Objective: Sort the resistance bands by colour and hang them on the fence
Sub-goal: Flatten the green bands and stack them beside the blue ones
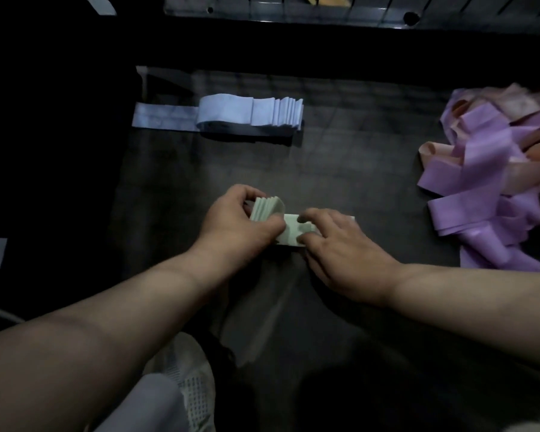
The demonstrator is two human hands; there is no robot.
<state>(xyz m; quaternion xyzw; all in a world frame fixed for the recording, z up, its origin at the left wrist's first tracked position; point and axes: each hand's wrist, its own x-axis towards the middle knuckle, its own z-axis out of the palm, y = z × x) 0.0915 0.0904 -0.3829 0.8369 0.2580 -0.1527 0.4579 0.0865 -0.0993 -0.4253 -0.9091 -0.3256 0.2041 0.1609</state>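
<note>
The green stack (289, 227) is sitting on the dark mat (325, 169), close in, and it's being handled by both hands. Its left end, fanned open a bit, is gripped by the left hand (240, 219) with fingers curled round it. The other end is pressed down by the right hand (340, 244), fingers spread and fairly flat.

The fanned end is probably the weak spot: if that grip is eased, the folds could spring apart and the stack would have to be squared up again.

The blue stack (250, 115) is parked well apart, further back, so no mix-up is expected there. The purple and pink pile (493, 182) on the right isn't sorted yet. In light this dim, those 2 colours could easily be confused.
</note>
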